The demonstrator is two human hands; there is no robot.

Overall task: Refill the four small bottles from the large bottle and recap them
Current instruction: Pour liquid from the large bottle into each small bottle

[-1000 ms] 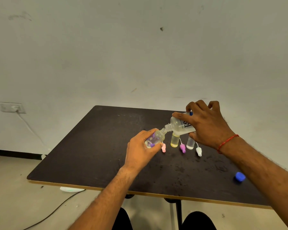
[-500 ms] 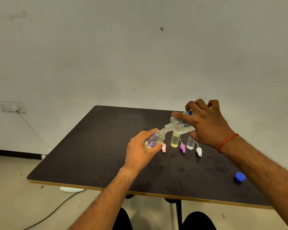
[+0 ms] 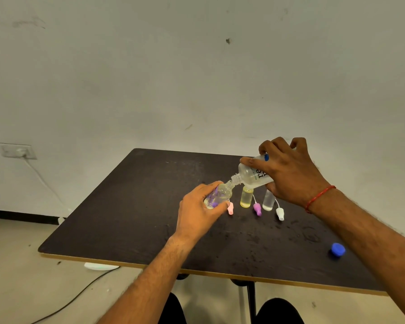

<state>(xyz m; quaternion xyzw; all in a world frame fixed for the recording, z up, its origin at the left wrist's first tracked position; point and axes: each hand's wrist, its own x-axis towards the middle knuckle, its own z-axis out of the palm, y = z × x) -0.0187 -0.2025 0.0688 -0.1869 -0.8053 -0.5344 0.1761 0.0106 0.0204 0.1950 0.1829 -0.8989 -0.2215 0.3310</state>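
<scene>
Brown-black table top with a pale wood edge (image 3: 126, 218) lies beneath a large clear plastic bottle with black lettering (image 3: 250, 175), which is held tilted above it. The right hand (image 3: 288, 174) clamps this large bottle from above, fingers curled over its body and thumb along the shoulder. The neck points down to the left. The left hand (image 3: 197, 211), lower left of the large bottle, wraps a small clear bottle with purple print (image 3: 220, 195). That bottle is tilted so its mouth meets the large bottle's mouth.

Directly under the large bottle a small bottle of yellow liquid (image 3: 246, 197) stands upright and uncapped. Just right of it, under the right hand, stands a small clear bottle (image 3: 268, 199). In front of these lie a pink cap (image 3: 230, 208), a purple cap (image 3: 257, 209) and a white cap (image 3: 280, 213), the last two on thin tethers. A round blue cap (image 3: 337, 249) lies well apart from the large bottle, toward the near right edge.
</scene>
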